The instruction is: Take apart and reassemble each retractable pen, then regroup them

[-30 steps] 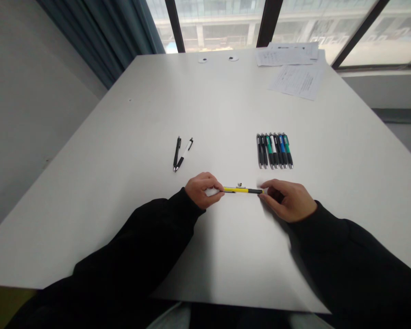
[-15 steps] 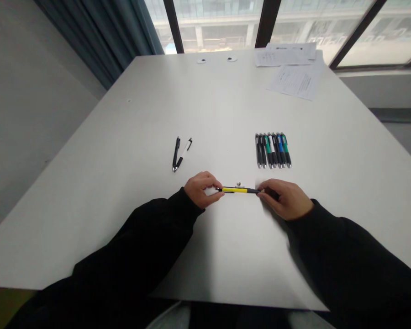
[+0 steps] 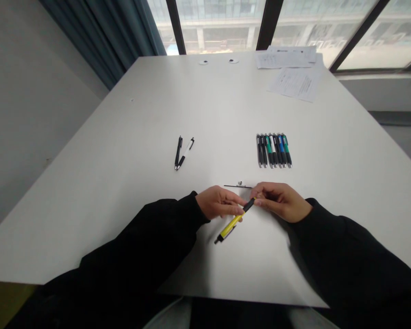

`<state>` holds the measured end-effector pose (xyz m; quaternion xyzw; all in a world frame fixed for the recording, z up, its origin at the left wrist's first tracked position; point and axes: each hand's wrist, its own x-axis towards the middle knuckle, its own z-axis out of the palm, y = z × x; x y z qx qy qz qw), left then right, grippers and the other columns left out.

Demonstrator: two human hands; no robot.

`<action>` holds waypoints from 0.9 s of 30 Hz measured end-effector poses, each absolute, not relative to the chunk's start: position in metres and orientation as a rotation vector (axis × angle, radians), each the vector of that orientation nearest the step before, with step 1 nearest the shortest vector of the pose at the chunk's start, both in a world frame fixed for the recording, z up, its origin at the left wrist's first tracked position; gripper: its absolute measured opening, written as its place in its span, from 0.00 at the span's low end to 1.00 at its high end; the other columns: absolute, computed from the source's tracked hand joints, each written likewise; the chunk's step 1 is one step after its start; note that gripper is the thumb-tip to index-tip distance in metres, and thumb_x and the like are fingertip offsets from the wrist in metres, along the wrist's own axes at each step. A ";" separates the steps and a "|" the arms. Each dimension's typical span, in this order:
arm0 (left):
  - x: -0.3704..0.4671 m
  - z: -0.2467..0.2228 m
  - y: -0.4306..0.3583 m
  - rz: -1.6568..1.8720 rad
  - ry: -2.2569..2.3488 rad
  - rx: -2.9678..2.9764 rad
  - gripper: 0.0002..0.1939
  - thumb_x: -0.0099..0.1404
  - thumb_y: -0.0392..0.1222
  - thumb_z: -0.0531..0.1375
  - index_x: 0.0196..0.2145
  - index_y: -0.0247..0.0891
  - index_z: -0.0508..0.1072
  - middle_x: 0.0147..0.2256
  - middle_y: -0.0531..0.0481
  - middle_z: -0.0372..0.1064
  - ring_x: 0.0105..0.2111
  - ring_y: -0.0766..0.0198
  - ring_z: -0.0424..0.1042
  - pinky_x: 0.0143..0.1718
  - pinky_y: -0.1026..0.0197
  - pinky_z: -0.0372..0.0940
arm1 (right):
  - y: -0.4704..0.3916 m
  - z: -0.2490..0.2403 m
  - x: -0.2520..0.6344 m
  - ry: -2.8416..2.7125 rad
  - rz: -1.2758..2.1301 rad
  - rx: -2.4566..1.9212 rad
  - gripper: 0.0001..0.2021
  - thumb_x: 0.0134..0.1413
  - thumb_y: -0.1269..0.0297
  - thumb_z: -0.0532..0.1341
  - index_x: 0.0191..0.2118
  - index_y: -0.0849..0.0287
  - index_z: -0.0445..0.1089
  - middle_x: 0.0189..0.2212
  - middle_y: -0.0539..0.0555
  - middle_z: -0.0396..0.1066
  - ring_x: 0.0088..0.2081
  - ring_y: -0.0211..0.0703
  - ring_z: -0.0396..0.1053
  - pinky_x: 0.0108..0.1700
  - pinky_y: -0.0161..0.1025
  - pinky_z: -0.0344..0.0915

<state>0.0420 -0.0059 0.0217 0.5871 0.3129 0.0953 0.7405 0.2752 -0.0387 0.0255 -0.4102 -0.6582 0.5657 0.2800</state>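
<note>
A yellow ballpoint pen [image 3: 230,226] with a black grip slants toward me above the white table. My right hand [image 3: 283,201] pinches the end of its black grip between thumb and fingers. Closed about the middle of the pen is my left hand [image 3: 222,204], its thumb and fingers near where yellow meets black. The clip end points down and left. Just behind my hands lies a thin dark pen refill [image 3: 232,186], its right end near my right fingers. Beside it is a small silvery part [image 3: 240,183], too tiny to make out fully.
To the left, a black pen [image 3: 178,153] and a white pen [image 3: 186,153] lie with their tips together. Several pens [image 3: 273,151] are lined up on the right. Paper sheets [image 3: 292,83] rest at the back right of the table [image 3: 198,109], before the windows.
The yellow pen has swung from level to slanted, its clip end coming down toward me. My left hand has shifted from the clip end to its middle. The refill now shows plainly behind.
</note>
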 end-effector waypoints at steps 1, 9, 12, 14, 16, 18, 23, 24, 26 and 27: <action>0.043 0.021 -0.007 0.212 0.658 1.257 0.21 0.55 0.47 0.67 0.43 0.30 0.76 0.29 0.45 0.77 0.22 0.70 0.68 0.19 0.69 0.55 | -0.039 0.026 0.273 -1.767 1.507 -1.098 0.12 0.58 0.55 0.61 0.37 0.60 0.70 0.20 0.45 0.55 0.23 0.35 0.53 0.27 0.34 0.54; 0.038 0.011 0.001 0.382 0.614 1.092 0.21 0.51 0.48 0.70 0.35 0.29 0.71 0.29 0.42 0.76 0.23 0.68 0.70 0.21 0.68 0.54 | -0.027 0.017 0.284 -2.227 0.543 -1.299 0.12 0.58 0.59 0.60 0.43 0.59 0.73 0.36 0.57 0.70 0.32 0.42 0.68 0.36 0.40 0.65; 0.038 0.012 0.001 0.409 0.643 1.082 0.21 0.51 0.47 0.71 0.34 0.29 0.70 0.29 0.42 0.76 0.21 0.70 0.68 0.20 0.68 0.54 | -0.027 0.014 0.281 -2.332 0.474 -1.320 0.09 0.61 0.64 0.57 0.40 0.58 0.74 0.37 0.57 0.70 0.36 0.44 0.69 0.39 0.39 0.66; 0.037 0.013 0.001 0.408 0.660 1.101 0.20 0.51 0.46 0.71 0.33 0.29 0.70 0.28 0.41 0.77 0.20 0.71 0.67 0.20 0.69 0.54 | -0.029 0.016 0.276 -2.393 0.444 -1.345 0.10 0.62 0.66 0.54 0.39 0.60 0.73 0.37 0.58 0.70 0.36 0.44 0.69 0.38 0.39 0.66; 0.035 0.014 -0.001 0.405 0.653 1.110 0.19 0.51 0.46 0.71 0.32 0.29 0.70 0.28 0.41 0.77 0.20 0.70 0.69 0.20 0.69 0.56 | -0.031 0.018 0.272 -2.412 0.413 -1.369 0.10 0.62 0.67 0.53 0.38 0.62 0.71 0.38 0.60 0.70 0.36 0.45 0.69 0.38 0.40 0.65; 0.033 0.014 -0.002 0.400 0.627 1.107 0.19 0.50 0.46 0.71 0.32 0.29 0.71 0.28 0.40 0.77 0.23 0.67 0.72 0.23 0.68 0.60 | -0.033 0.019 0.273 -2.362 0.455 -1.368 0.09 0.62 0.66 0.53 0.38 0.62 0.70 0.36 0.60 0.70 0.34 0.44 0.67 0.37 0.40 0.65; 0.027 0.012 -0.003 0.350 0.578 1.149 0.19 0.50 0.45 0.71 0.31 0.29 0.72 0.29 0.40 0.77 0.25 0.66 0.74 0.26 0.67 0.65 | -0.036 0.014 0.285 -1.748 1.028 -1.355 0.08 0.58 0.61 0.60 0.36 0.61 0.69 0.25 0.52 0.71 0.20 0.34 0.60 0.23 0.34 0.58; 0.026 0.012 -0.003 0.345 0.581 1.160 0.19 0.50 0.45 0.71 0.31 0.29 0.72 0.29 0.40 0.77 0.24 0.66 0.74 0.25 0.67 0.64 | -0.037 0.012 0.287 -1.587 1.147 -1.334 0.09 0.57 0.59 0.61 0.36 0.61 0.69 0.24 0.51 0.71 0.19 0.33 0.59 0.20 0.33 0.55; 0.026 0.011 -0.004 0.342 0.594 1.180 0.19 0.50 0.46 0.71 0.31 0.29 0.71 0.28 0.40 0.77 0.22 0.68 0.72 0.23 0.69 0.63 | -0.037 0.011 0.289 -1.331 1.324 -1.271 0.11 0.52 0.58 0.65 0.36 0.61 0.70 0.23 0.51 0.71 0.17 0.33 0.59 0.16 0.32 0.52; 0.027 0.011 -0.004 0.348 0.602 1.186 0.19 0.50 0.46 0.71 0.31 0.29 0.71 0.27 0.40 0.77 0.21 0.69 0.71 0.22 0.69 0.62 | -0.036 0.010 0.289 -1.240 1.393 -1.239 0.12 0.49 0.58 0.67 0.35 0.61 0.71 0.22 0.51 0.71 0.17 0.33 0.60 0.15 0.32 0.51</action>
